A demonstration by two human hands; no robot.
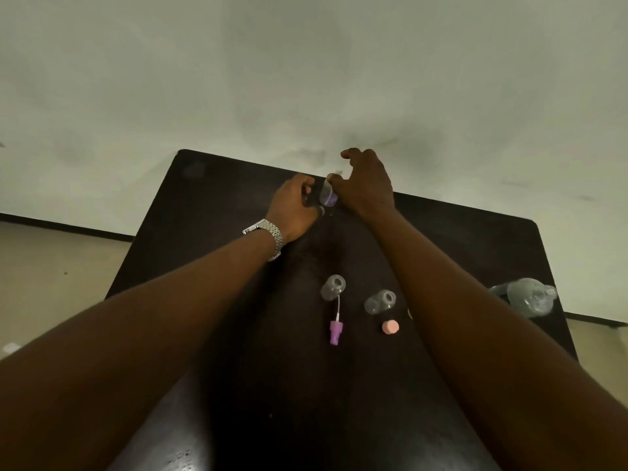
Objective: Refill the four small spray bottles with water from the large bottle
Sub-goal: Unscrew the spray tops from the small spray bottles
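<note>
Both arms reach to the far edge of the dark table (204, 205). My left hand (294, 207), with a metal watch on the wrist, is curled around a small clear bottle that is mostly hidden. My right hand (365, 185) pinches a clear cap with a purple base (328, 193) beside it, with the other fingers spread. Two small clear bottles (333, 287) (380, 300) stand uncapped mid-table. A purple spray head with a white tube (335, 329) and a pink cap (390, 327) lie in front of them. The large clear bottle (530, 295) lies at the right edge.
A pale wall rises behind the table. Beige floor with a dark baseboard shows at the left (51, 273) and at the right. The table's far edge lies just beyond my hands.
</note>
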